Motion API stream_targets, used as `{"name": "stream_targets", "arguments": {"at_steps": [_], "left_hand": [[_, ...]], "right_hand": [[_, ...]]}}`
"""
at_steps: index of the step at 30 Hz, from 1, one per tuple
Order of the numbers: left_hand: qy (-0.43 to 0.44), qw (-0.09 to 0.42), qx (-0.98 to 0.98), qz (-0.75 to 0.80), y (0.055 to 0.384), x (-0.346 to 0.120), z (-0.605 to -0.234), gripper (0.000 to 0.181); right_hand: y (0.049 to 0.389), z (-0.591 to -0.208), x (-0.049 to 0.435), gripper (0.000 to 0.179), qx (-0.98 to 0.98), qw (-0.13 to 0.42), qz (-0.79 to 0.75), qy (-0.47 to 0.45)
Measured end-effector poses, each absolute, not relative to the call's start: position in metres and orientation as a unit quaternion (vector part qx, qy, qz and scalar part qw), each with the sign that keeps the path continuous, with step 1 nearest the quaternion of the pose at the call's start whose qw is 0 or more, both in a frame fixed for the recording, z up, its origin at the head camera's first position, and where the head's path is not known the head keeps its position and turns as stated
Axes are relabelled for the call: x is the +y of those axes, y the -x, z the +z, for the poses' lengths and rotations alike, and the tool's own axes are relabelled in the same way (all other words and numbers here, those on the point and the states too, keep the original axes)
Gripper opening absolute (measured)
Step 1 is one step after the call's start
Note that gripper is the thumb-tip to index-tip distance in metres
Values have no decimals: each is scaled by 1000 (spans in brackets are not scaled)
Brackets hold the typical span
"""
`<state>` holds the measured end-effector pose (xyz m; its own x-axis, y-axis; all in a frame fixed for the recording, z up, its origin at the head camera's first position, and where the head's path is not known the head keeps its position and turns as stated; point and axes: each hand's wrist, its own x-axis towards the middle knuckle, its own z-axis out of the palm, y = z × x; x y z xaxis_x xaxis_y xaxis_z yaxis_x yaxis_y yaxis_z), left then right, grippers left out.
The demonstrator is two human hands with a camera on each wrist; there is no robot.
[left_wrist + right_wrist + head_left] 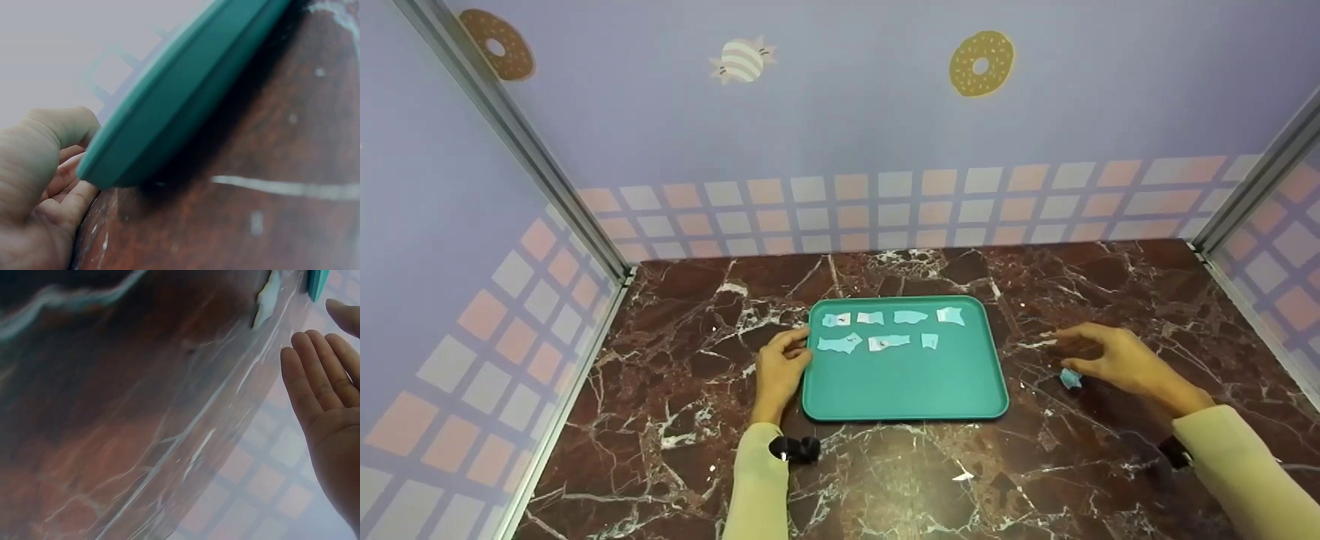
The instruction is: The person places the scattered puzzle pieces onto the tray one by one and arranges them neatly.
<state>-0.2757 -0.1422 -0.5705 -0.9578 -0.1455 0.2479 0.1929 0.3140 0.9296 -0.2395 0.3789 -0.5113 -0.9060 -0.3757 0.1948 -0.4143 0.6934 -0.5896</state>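
A green tray (907,390) lies on the marbled table, with several torn scraps of light blue and white paper (910,317) set in two rows on its far half. My left hand (780,371) holds the tray's left edge; in the left wrist view its thumb is at the rim and other fingers reach below it. Right of the tray, my right hand (1117,364) hovers over the table with nothing in its fingers, which look extended in the right wrist view. A loose torn blue paper scrap (1070,378) lies just below its thumb.
The brown marbled tabletop (675,480) carries white veins. A lilac back wall (840,120) with pink and white squares rises behind it, and side panels (450,300) stand left and right. A small white fleck (962,476) shows in front of the tray.
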Motion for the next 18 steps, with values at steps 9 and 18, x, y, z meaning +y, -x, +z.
{"name": "stream_targets", "arguments": {"at_steps": [9, 18], "left_hand": [[10, 125, -802, -584, 274, -144, -569, 36], [26, 142, -793, -591, 275, -143, -570, 36]], "right_hand": [[232, -520, 395, 42, -919, 14, 321, -227], [230, -523, 401, 39, -924, -5, 303, -235]]}}
